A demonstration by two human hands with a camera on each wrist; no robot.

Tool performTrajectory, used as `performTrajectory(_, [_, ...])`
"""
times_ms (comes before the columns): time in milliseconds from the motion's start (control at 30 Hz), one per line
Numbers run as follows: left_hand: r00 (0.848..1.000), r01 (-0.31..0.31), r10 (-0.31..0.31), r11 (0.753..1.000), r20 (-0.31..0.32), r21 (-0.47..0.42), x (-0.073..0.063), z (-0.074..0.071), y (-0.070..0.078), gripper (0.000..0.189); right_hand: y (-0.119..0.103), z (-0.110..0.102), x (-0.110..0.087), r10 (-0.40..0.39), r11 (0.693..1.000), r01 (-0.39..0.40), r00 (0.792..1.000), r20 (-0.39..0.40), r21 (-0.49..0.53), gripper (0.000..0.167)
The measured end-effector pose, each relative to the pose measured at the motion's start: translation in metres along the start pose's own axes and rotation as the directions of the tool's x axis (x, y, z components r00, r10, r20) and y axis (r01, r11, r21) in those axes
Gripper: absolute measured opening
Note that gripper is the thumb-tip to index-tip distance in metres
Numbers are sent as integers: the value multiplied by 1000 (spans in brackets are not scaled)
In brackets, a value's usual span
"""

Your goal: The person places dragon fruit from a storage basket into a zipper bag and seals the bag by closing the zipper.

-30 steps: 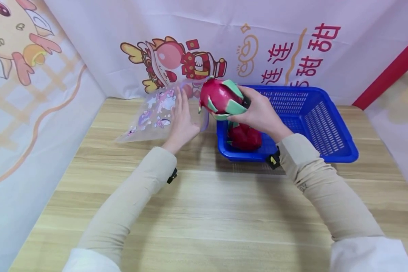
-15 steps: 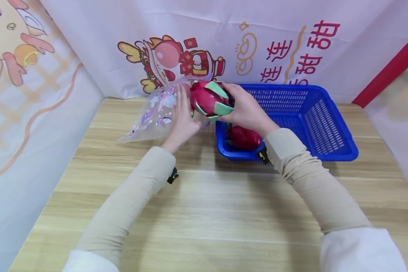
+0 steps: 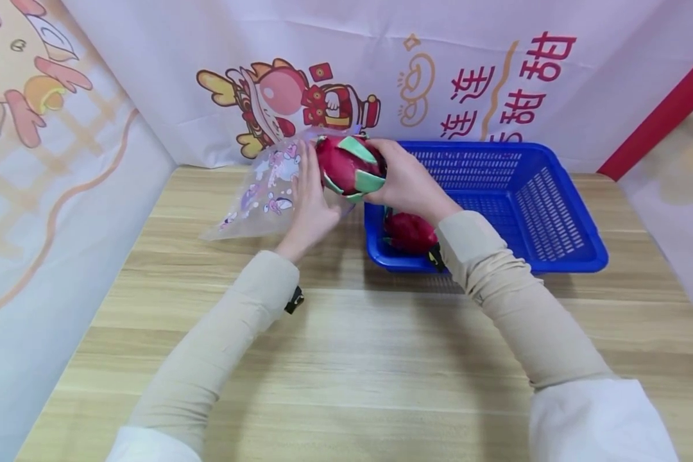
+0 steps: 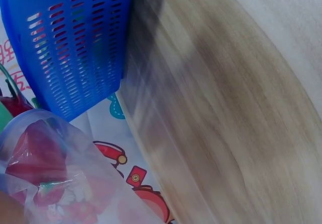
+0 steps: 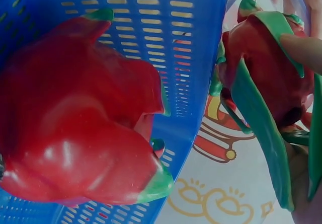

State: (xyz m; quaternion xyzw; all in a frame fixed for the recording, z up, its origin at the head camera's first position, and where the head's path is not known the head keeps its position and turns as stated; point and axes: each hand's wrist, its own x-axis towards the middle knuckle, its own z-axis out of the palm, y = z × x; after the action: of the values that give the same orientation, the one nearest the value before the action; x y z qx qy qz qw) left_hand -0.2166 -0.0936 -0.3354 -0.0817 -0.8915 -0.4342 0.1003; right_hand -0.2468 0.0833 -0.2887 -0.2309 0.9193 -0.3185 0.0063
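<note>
In the head view my right hand (image 3: 410, 179) grips a red dragon fruit (image 3: 346, 165) with green leaf tips, at the mouth of a clear printed plastic bag (image 3: 265, 192). My left hand (image 3: 312, 208) holds this bag by its mouth, fingers pointing up and thumb towards the fruit. Part of the bag is hidden behind the left hand and the fruit. A second dragon fruit (image 3: 409, 232) lies in the left end of the blue basket (image 3: 572, 264), large in the right wrist view. The left wrist view shows red through the clear bag (image 4: 100, 194).
The basket stands right of centre, close to the printed cloth backdrop (image 3: 335, 38). Bare wooden table top (image 3: 346, 366) extends in front of it and between the forearms. A cloth wall (image 3: 63, 212) borders the table's left side.
My right hand has carried the dragon fruit leftwards from over the basket's edge to the bag's mouth. The left hand and bag have stayed almost in place.
</note>
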Motion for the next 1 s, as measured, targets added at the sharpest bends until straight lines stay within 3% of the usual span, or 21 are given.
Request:
performTrajectory(133, [1000, -13, 13, 1000, -6, 1, 0, 0, 1, 109, 0, 1, 1, 27, 999, -27, 1000, 2, -25, 84])
performTrajectory(467, [1000, -10, 10, 1000, -6, 23, 1, -1, 3, 105, -6, 6, 3, 6, 992, -2, 1000, 31, -126, 86])
performTrajectory(1000, [1000, 3, -3, 1000, -5, 27, -1, -3, -3, 103, -14, 13, 7, 98, 991, -89, 991, 89, -101, 80])
